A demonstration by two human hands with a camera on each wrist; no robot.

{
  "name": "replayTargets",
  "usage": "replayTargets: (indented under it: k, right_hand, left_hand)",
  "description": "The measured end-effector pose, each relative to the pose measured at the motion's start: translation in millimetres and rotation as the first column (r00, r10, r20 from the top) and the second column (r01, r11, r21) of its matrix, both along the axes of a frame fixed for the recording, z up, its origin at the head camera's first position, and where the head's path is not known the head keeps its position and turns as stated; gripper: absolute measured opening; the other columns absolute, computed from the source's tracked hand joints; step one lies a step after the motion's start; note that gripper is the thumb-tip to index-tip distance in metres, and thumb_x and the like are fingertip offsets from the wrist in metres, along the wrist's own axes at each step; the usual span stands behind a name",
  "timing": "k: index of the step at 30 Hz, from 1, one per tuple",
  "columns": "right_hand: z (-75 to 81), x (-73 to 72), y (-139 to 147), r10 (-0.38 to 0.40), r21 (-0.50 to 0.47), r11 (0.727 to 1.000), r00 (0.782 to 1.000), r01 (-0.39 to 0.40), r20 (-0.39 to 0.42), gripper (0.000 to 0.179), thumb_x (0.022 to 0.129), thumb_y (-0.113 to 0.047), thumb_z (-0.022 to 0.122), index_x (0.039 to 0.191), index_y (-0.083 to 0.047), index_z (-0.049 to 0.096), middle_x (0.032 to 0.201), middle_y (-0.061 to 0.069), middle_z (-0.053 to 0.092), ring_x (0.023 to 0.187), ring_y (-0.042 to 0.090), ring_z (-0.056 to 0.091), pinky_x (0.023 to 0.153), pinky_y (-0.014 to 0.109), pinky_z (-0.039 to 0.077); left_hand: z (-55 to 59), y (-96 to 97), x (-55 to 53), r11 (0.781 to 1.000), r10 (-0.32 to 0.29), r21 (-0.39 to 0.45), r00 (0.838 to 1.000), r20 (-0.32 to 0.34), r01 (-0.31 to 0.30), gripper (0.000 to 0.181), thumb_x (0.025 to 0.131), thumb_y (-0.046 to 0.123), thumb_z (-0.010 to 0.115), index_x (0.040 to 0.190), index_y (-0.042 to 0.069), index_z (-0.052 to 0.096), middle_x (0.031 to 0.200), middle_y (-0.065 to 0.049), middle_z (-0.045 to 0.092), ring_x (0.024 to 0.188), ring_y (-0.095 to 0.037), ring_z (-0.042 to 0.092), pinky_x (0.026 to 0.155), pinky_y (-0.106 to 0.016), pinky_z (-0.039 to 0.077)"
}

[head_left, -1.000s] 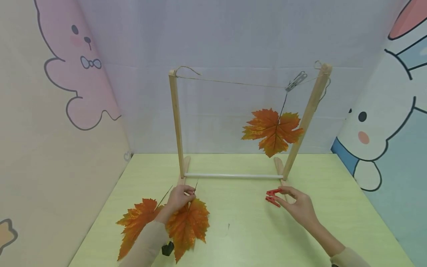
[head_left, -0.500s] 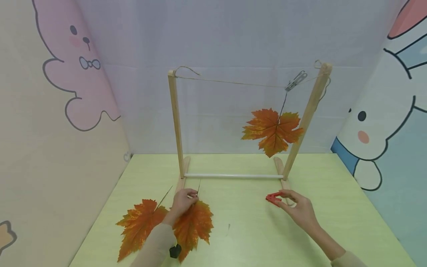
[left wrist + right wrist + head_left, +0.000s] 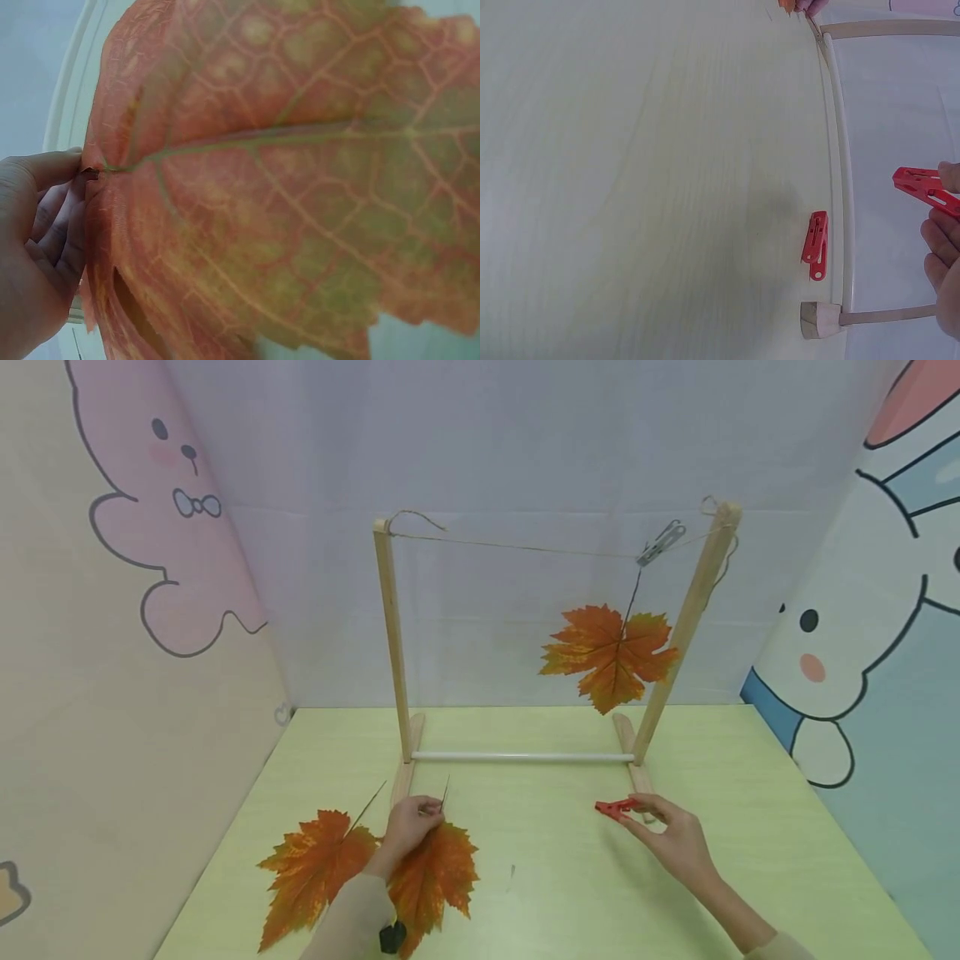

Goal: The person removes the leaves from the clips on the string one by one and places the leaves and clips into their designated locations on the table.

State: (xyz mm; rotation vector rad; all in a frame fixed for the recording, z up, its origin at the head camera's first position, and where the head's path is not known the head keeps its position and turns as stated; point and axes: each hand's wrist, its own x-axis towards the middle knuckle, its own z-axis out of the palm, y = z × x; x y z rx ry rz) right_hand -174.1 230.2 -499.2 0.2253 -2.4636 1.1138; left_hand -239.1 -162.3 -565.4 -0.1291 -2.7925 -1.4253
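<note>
My left hand [image 3: 408, 828] pinches the thin stem of an orange artificial maple leaf [image 3: 442, 872] low over the table. In the left wrist view, the veined leaf [image 3: 300, 172] fills most of the picture, with thumb and finger at its stem base. My right hand [image 3: 681, 845] holds a red clothespin [image 3: 615, 808] between thumb and fingers, its tip pointing left and its jaws together. Another red clothespin [image 3: 816, 244] lies on the table in the right wrist view. A second maple leaf [image 3: 318, 868] lies left of my left hand.
Across the table stands a wooden frame with a left post [image 3: 392, 635], a right post [image 3: 686, 627] and a white bottom rod [image 3: 525, 757]. From its string [image 3: 510, 546], a grey clothespin [image 3: 660, 543] holds a hanging maple leaf [image 3: 611, 656]. Printed walls flank the table.
The red clothespin in my right hand had its jaws spread a second ago; they have come together. My left hand has shifted slightly right and nearer with its leaf.
</note>
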Motion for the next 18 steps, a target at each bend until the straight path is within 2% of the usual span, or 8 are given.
replayTargets:
  k: [5,8,11,15,18]
  right_hand:
    - [-3.7,0.8,1.7,-0.003,0.000,1.000,1.000,0.003,-0.013,0.028,0.067,-0.008,0.079,0.093,-0.007,0.069,0.083,0.002,0.070,0.073,0.019,0.065,0.064,0.022,0.050]
    - [-4.7,1.4,3.6,-0.012,0.014,1.000,1.000,0.012,-0.007,0.028,0.067,-0.009,0.079,0.093,-0.008,0.069,0.083,0.001,0.070,0.074,0.014,0.065,0.065,0.031,0.052]
    - [-5.9,2.3,6.2,-0.024,0.020,1.000,1.000,0.024,-0.006,0.028,0.067,-0.010,0.079,0.093,-0.008,0.069,0.083,0.002,0.070,0.075,0.009,0.064,0.068,0.020,0.049]
    - [-8.2,4.4,9.3,-0.034,-0.005,0.999,0.999,0.034,0.003,0.029,0.067,-0.008,0.079,0.095,-0.006,0.069,0.083,0.004,0.070,0.076,0.005,0.063,0.072,0.001,0.038]
    - [-10.5,7.0,10.4,-0.036,-0.021,0.999,0.999,0.037,0.019,0.029,0.067,-0.008,0.078,0.095,-0.006,0.068,0.083,0.004,0.069,0.078,0.003,0.062,0.074,-0.001,0.035]
  left_hand:
    - [-0.7,1.5,3.3,1.000,0.031,-0.002,0.999,-0.021,-0.031,0.017,0.076,0.008,0.070,0.092,0.002,0.070,0.077,-0.003,0.066,0.067,-0.014,0.061,0.061,-0.028,0.050]
    - [-1.0,1.9,3.9,0.999,0.044,-0.005,0.999,-0.028,-0.044,0.017,0.076,0.008,0.070,0.091,0.002,0.070,0.077,-0.003,0.066,0.068,-0.013,0.061,0.061,-0.028,0.050]
    - [-1.4,2.1,4.5,0.999,0.050,-0.011,0.998,-0.030,-0.051,0.017,0.076,0.008,0.070,0.091,0.002,0.070,0.077,-0.003,0.066,0.068,-0.013,0.060,0.061,-0.027,0.050]
    - [-2.7,1.8,5.3,0.998,0.053,-0.014,0.998,-0.038,-0.054,0.017,0.076,0.008,0.070,0.092,0.002,0.070,0.078,-0.004,0.067,0.067,-0.013,0.061,0.061,-0.027,0.051]
    - [-3.2,1.3,6.3,0.998,0.055,-0.007,0.997,-0.048,-0.055,0.017,0.076,0.008,0.070,0.092,0.002,0.070,0.079,-0.006,0.067,0.068,-0.014,0.062,0.061,-0.028,0.052]
